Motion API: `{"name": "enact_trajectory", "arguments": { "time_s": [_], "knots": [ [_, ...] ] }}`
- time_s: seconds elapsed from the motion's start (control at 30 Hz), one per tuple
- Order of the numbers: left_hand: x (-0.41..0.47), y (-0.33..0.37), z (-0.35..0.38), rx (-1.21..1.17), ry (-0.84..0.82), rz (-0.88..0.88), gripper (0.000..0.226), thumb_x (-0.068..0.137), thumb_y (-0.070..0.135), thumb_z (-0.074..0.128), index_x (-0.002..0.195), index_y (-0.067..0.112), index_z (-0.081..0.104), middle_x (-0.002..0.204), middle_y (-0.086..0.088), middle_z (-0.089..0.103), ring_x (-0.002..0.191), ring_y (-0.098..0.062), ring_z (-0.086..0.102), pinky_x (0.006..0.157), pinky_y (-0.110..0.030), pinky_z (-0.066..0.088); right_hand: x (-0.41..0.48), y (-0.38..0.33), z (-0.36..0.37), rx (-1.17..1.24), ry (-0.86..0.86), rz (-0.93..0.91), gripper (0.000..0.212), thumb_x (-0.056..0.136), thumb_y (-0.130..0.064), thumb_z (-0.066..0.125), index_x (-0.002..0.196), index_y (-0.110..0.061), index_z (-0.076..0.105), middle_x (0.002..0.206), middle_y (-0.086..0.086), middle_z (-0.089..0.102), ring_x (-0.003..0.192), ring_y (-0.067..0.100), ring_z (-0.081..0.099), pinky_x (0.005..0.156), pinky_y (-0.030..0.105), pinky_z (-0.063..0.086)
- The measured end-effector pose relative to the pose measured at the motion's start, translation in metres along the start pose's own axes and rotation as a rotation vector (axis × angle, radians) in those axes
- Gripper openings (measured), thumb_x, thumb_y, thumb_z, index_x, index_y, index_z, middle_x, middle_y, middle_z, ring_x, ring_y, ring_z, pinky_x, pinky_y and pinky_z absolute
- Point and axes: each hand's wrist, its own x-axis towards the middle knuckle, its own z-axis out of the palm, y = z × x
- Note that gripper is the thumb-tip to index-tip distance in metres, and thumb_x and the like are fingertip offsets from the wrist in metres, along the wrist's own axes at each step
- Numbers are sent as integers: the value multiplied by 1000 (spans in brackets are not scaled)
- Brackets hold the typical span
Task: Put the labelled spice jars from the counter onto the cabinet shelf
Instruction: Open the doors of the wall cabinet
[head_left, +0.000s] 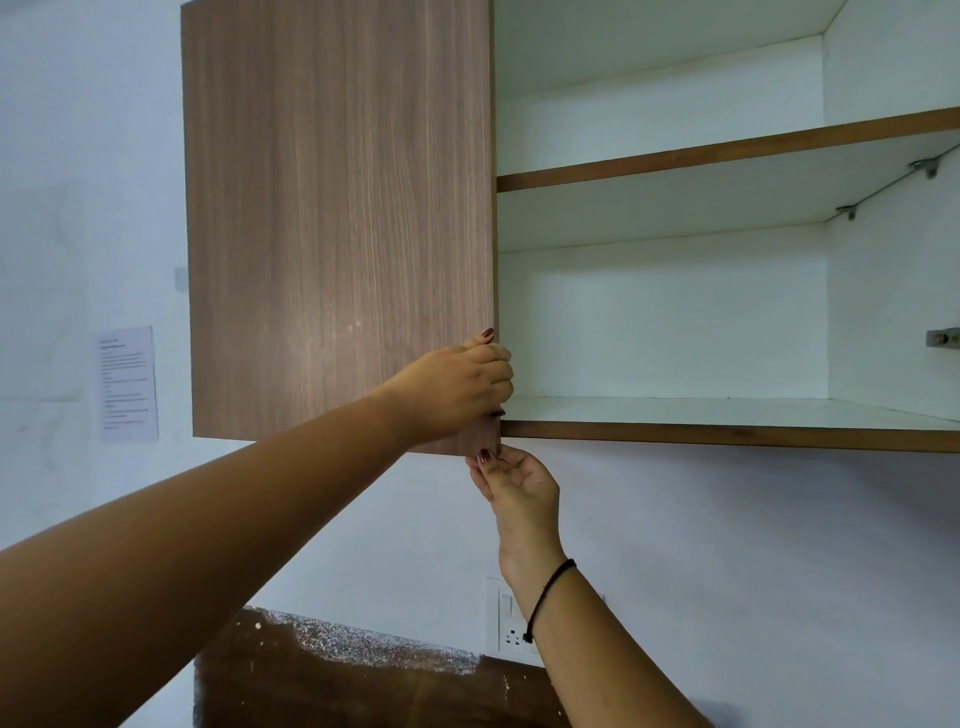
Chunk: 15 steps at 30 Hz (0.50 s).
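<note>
A wall cabinet hangs in front of me with its wood-grain left door (337, 218) closed and its right half open. My left hand (462, 384) grips the right edge of that door near its bottom, fingers curled round the edge. My right hand (514, 483) reaches up from below and pinches the door's bottom right corner. Inside, the white lower shelf (727, 415) and the upper shelf (727, 150) hold nothing that I can see. No spice jars and no counter top are in view.
A printed paper sheet (127, 384) is stuck on the white wall to the left. A wall socket (511, 623) sits below the cabinet, above a dark brown backsplash (363, 680). A metal hinge (943, 339) shows on the cabinet's right wall.
</note>
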Motion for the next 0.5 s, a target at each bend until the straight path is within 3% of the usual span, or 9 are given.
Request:
{"name": "enact_trajectory", "arguments": {
  "time_s": [0.23,0.5],
  "knots": [
    [-6,2,-16,-17,14,3,42,94,16,33,113,8,70,115,-9,69,120,-31,59,106,-43,47,-13,0,3,-13,3,-23,10,87,1,69,94,-5,67,92,10,75,89,23,72,84,29,57],
    [-19,4,-32,3,43,17,35,89,17,46,111,11,72,115,-6,70,119,-29,61,104,-38,46,-30,-4,11,-33,23,-39,12,86,3,69,93,-6,67,92,10,75,86,20,72,83,29,57]
  ]
}}
